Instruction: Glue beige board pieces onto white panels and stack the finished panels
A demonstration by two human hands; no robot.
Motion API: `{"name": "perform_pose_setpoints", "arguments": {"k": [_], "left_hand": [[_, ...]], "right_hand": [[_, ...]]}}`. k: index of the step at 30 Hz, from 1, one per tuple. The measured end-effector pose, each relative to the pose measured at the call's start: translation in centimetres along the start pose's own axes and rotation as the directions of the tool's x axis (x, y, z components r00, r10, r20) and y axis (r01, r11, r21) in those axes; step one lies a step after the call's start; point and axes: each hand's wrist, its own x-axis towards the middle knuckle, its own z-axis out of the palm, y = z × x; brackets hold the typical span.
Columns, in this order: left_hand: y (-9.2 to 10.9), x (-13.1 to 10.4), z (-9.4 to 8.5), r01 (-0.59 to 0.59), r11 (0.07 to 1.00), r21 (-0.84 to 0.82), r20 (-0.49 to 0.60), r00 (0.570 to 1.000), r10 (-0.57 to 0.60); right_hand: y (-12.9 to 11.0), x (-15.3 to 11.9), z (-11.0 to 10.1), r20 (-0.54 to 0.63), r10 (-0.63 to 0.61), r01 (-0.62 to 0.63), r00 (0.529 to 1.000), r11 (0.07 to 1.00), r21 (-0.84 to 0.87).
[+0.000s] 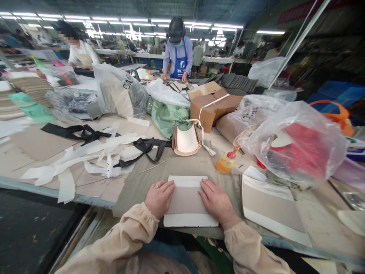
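With the left hand (160,198) at its ten o'clock and the right hand (218,201) at its two, fingers laid flat and clamped on nothing, the panel (186,201) at the worktop's (97,193) six o'clock could skew if pressed unevenly over the wrinkled cloth (137,190). It looks thin and roughly rectangular, matte taupe between smooth white bands.

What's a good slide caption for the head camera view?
Left hand and right hand rest on opposite sides of a pale panel, a red-capped bottle beyond.
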Motion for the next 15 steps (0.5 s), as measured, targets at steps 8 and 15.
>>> {"name": "perform_pose_setpoints", "arguments": {"k": [8,15], "left_hand": [[0.2,-0.1,-0.2,0.034,0.999,0.024,0.037,0.999,-0.035],[0.2,0.0,-0.3,0.031,0.999,0.039,0.059,0.998,-0.033]], "right_hand": [[0.2,0.1,0.2,0.005,0.000,0.000,1.000,1.000,-0.013],[-0.7,1.0,-1.3,0.081,0.093,-0.091,0.992,0.996,-0.019]]}}
